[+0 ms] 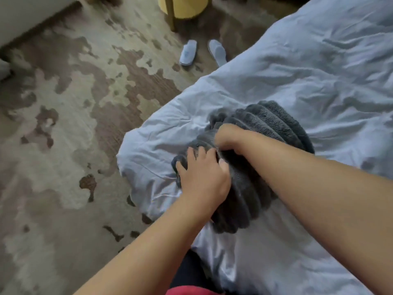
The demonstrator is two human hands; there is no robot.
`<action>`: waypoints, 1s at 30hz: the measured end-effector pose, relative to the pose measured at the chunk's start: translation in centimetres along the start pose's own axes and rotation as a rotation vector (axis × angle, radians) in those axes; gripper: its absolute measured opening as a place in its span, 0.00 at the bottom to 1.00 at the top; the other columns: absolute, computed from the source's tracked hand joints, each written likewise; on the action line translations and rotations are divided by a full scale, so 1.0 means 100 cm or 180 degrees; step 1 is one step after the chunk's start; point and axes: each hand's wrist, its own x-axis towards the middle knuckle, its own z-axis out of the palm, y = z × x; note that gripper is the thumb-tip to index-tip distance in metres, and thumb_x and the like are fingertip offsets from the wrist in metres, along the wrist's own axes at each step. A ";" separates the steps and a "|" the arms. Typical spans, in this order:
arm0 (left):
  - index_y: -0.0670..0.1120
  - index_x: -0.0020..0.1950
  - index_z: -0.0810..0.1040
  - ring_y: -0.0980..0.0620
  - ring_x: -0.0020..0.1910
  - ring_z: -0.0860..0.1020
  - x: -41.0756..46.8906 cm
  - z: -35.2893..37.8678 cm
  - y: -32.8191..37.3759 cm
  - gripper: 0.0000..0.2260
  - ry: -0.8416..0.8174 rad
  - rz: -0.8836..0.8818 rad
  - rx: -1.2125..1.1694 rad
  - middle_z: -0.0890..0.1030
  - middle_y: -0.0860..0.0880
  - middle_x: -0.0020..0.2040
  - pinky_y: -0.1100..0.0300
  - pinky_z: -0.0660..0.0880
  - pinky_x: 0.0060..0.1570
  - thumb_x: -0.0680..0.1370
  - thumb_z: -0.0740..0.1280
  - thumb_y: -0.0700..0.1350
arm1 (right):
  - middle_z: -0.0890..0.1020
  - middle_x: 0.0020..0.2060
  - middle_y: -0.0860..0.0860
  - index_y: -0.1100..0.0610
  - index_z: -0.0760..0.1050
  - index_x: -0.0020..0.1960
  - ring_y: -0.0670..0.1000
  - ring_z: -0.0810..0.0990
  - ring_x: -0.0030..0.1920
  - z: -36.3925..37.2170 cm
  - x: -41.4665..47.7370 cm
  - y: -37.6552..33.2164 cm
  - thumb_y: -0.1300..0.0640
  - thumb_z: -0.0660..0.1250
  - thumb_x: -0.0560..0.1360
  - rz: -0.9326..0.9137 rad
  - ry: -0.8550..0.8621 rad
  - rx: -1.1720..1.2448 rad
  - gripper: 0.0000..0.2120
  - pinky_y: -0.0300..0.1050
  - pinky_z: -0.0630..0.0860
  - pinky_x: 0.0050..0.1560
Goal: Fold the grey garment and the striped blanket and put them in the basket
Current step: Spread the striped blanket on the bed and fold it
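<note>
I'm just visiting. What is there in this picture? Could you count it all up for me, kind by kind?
Bare hands: 2, left hand and right hand
White slippers: 2
Dark grey ribbed plush cloth: 1
Pale blue rumpled bed cover: 1
Yellow round object: 1
Total: 7

Bare forearms (148, 241), red top (187, 291), dark trousers (187, 271).

text: I am reading none anywhere in this view.
slipper (188, 52): I am making out a faint bluish mark on its top, too blurred to read.
</note>
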 end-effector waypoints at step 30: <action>0.43 0.64 0.76 0.40 0.66 0.71 0.135 0.154 -0.063 0.26 0.2044 -0.0722 -0.0871 0.76 0.43 0.64 0.40 0.63 0.67 0.74 0.51 0.52 | 0.72 0.68 0.61 0.59 0.72 0.69 0.64 0.67 0.70 0.055 0.165 0.135 0.46 0.52 0.72 -0.2224 0.2084 -0.0876 0.30 0.67 0.60 0.68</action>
